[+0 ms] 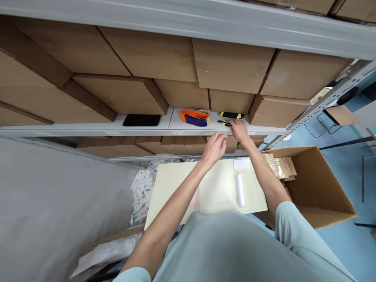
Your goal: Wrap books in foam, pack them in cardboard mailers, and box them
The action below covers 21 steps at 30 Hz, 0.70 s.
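Observation:
On the shelf [117, 128] before me lie two black-and-yellow utility knives. My right hand [239, 131] has its fingers closed on the end of the nearer utility knife [225, 123], at the shelf's front edge. The farther utility knife [232, 115] lies just behind it. My left hand [215, 148] hovers in front of the shelf edge, fingers loosely bent and apart, with nothing visible in it. Left of the knives sits an orange-and-blue tape dispenser [194, 118], a roll of tape partly visible behind it. A black phone [141, 120] lies farther left.
Cardboard boxes [152, 51] fill the shelf behind. Below my arms, a pale yellow board [170, 180] carries a white roll [240, 190] and a small white paper stack [241, 163]. An open carton [323, 188] holding taped packets stands right. White scraps [143, 190] lie left.

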Each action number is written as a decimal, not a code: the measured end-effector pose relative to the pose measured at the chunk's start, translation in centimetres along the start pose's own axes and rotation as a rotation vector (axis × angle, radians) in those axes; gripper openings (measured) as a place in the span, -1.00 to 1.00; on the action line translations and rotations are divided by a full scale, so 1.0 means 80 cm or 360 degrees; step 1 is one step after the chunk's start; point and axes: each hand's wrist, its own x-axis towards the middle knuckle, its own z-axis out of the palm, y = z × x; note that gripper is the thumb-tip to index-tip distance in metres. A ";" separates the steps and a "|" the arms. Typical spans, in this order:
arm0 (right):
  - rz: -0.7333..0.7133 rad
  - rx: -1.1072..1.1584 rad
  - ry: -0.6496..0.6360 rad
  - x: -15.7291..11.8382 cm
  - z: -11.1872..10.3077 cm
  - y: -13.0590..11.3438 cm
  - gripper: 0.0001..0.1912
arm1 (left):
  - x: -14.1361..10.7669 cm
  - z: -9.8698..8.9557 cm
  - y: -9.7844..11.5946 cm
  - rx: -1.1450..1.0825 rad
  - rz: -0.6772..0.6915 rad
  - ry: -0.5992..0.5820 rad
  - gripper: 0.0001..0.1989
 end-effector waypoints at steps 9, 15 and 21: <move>0.0015 0.0248 0.0372 -0.072 0.100 -0.025 -0.45 | -0.232 0.029 -0.117 0.0149 -0.1056 -0.0296 -0.67; -0.0233 0.0705 -0.0683 -0.247 0.260 -0.164 -0.52 | -0.395 0.051 -0.146 0.0278 -0.1729 -0.0703 -0.64; -0.0431 0.0710 -0.1205 -0.336 0.340 -0.265 -0.40 | -0.440 0.073 -0.156 0.0359 -0.1841 -0.0652 -0.67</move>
